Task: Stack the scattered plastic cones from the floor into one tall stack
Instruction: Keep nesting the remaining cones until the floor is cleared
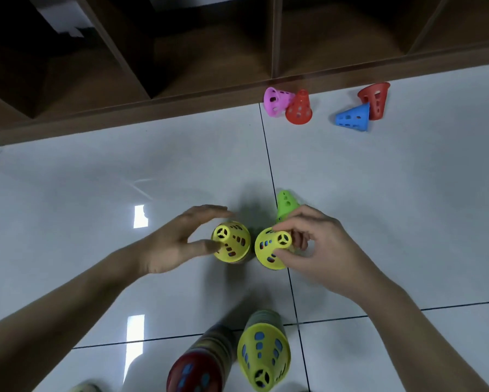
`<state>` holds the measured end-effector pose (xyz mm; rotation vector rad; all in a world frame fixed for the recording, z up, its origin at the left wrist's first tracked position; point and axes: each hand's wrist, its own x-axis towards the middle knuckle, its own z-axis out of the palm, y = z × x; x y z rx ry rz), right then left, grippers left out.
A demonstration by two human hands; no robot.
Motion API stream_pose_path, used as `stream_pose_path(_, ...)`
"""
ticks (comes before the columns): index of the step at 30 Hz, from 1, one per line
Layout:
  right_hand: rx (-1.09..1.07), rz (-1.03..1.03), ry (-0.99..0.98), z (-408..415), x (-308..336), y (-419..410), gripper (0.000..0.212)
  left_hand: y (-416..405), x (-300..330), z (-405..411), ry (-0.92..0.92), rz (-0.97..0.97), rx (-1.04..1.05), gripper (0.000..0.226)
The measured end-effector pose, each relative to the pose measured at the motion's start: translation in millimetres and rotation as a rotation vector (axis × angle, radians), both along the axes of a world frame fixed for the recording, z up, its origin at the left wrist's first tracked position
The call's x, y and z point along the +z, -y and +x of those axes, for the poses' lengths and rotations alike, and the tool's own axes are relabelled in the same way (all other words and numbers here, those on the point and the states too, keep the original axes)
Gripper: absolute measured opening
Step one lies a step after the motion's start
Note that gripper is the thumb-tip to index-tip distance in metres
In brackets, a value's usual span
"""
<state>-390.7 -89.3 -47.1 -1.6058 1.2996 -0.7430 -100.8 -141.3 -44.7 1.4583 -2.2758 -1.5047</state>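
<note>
Two yellow-topped cone stacks stand side by side on the white floor. My left hand [178, 241] cups the left stack [233, 246], thumb on its side and fingers arched over it. My right hand [314, 244] pinches the tip of the right stack [270, 248]. A green cone [286, 203] stands just behind my right hand. Near the shelf lie a pink cone [276, 101], a red cone [299, 108], a blue cone [353, 117] and another red cone [376, 99].
Close to me rise two tall stacks, one topped yellow [263, 355] and one topped red [198, 369]. A dark wooden shelf unit [181, 103] with open compartments runs along the far edge of the tiled floor.
</note>
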Motion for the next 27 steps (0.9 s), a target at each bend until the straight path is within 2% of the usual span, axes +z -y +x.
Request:
stream_pose_path(3,0.016,0.055,0.009,3,-8,2,0.029,22,11,-7,-0.168,0.128,0.099,0.051)
stream_pose_path(5,0.045,0.118,0.059,-1,-10,4,0.031,43,8,-19,-0.159,0.096,0.091,0.047)
stream_pose_path(7,0.031,0.162,0.151,-9,-11,7,0.033,68,-2,-39,-0.075,0.042,0.031,0.044)
stream_pose_path(10,-0.157,0.132,0.222,-30,-14,16,0.031,100,-23,-79,0.063,-0.121,-0.233,0.057)
stream_pose_path(13,-0.326,0.109,0.257,-53,-20,32,0.009,123,-45,-117,0.121,-0.235,-0.456,0.070)
stream_pose_path(18,-0.535,0.061,0.166,-91,-41,84,0.006,134,-73,-150,0.289,-0.466,-0.750,0.083)
stream_pose_path(20,-0.542,0.033,0.087,-107,-50,112,0.014,129,-79,-155,0.337,-0.512,-0.846,0.081)
stream_pose_path(23,-0.511,-0.052,-0.107,-133,-67,156,0.036,120,-85,-162,0.334,-0.606,-0.899,0.057)
stream_pose_path(25,-0.501,-0.074,-0.221,-145,-75,183,0.051,119,-82,-164,0.342,-0.571,-0.844,0.054)
stream_pose_path(27,-0.539,0.001,-0.242,-152,-79,202,0.063,125,-75,-161,0.378,-0.490,-0.710,0.057)
